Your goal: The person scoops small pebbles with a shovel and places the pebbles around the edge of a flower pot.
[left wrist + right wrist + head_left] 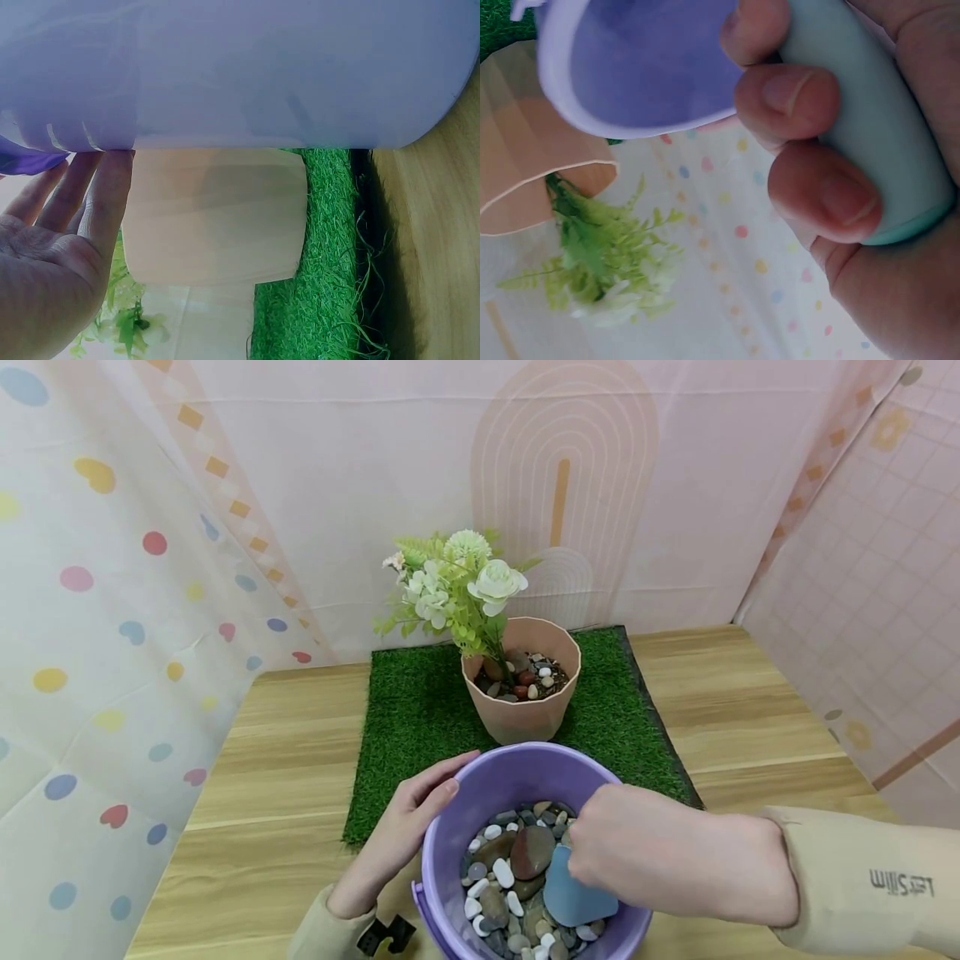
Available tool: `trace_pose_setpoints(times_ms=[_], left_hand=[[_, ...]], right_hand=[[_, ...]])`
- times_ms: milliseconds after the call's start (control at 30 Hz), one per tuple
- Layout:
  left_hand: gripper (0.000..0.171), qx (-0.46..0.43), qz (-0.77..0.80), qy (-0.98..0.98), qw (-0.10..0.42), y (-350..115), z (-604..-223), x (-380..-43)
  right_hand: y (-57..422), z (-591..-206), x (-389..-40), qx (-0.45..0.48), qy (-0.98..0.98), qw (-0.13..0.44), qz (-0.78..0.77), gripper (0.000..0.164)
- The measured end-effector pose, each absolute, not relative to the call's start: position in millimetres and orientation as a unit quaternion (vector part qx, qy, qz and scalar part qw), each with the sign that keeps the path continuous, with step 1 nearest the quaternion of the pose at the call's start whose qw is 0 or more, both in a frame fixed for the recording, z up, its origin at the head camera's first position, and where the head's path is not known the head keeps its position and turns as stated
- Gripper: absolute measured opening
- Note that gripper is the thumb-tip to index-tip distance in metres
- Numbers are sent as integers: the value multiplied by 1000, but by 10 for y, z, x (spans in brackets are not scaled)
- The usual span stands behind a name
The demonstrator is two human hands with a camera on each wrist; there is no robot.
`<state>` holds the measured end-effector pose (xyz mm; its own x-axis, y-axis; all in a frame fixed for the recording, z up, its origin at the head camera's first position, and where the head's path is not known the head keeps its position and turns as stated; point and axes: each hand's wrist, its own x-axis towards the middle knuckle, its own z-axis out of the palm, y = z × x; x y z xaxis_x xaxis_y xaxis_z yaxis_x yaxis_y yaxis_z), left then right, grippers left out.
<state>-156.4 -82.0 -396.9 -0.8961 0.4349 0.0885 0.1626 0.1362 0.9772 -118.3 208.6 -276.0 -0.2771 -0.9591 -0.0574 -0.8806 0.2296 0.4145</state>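
Note:
My right hand [626, 847] grips the pale blue-green handle [862, 112] of a small shovel, fingers curled round it. The shovel's flat blue blade [573, 893] lies low inside a purple bucket [517, 764], over the stones. Grey, brown and white pebbles [495, 906] cover the bucket's bottom, with a large reddish-brown stone [532, 852] among them. On the bucket's left side rests my left hand [408, 814], its thumb at the rim. Its fingers [109, 195] stretch out straight along the outer wall in the left wrist view.
Behind the bucket, a peach flower pot [521, 714] with white flowers [465, 577], soil and stones stands on a green turf mat [412, 710]. The mat lies on a wooden table [285, 760]. Patterned cloth [360, 485] hangs around the back and sides.

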Motion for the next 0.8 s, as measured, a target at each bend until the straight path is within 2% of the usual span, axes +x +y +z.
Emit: trace_pose_setpoints(times_ms=[233,467,800], left_hand=[[43,203,625,747,106,-815,-3982,-1568],[43,206,626,745,105,-805,-3981,-1569],[44,203,634,738,113,-816,-3984,-1573]], right_hand=[[1986,-2773,-1111,594,-766,127,-211,48],[1844,-2852,-1024,581,-752,125,-285,34],[1783,-2854,-1035,586,-750,113,-285,30]])
